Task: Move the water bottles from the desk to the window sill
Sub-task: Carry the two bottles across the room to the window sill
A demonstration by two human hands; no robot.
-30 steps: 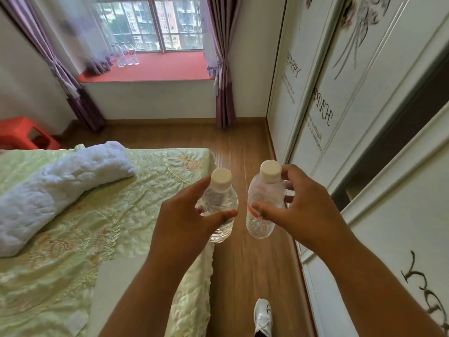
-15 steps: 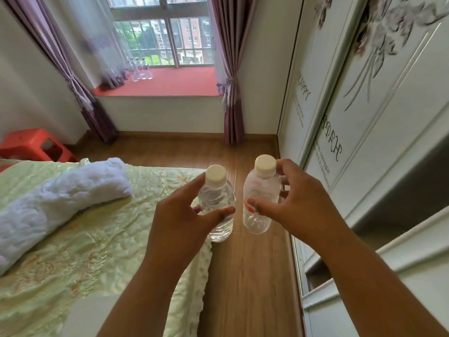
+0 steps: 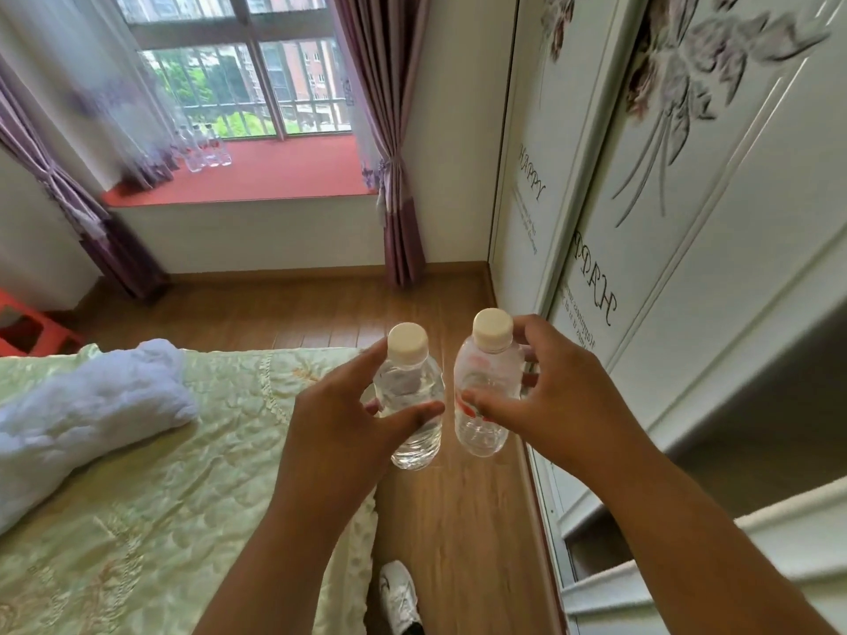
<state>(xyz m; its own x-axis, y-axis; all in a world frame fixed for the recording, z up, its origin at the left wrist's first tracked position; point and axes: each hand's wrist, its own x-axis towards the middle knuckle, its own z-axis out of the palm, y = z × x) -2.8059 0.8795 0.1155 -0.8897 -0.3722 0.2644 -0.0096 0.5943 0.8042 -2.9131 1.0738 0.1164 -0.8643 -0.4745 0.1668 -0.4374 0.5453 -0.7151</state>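
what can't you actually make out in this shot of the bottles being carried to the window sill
All in the head view:
- Bottles on the window sill: the cluster is small and blurred, so no count.
- Left bottle: the left hand covers its side, hiding any label.
- Right bottle: the right hand covers part of its label.
- Desk: out of frame.
- Shoe: cut off by the bottom edge.

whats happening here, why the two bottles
A person is carrying two capped water bottles, one in the left hand and one in the right hand, down the wooden floor between a bed and a wardrobe. Ahead is the red window sill, where several bottles already stand by the curtain. Neither carried bottle has been set down yet.
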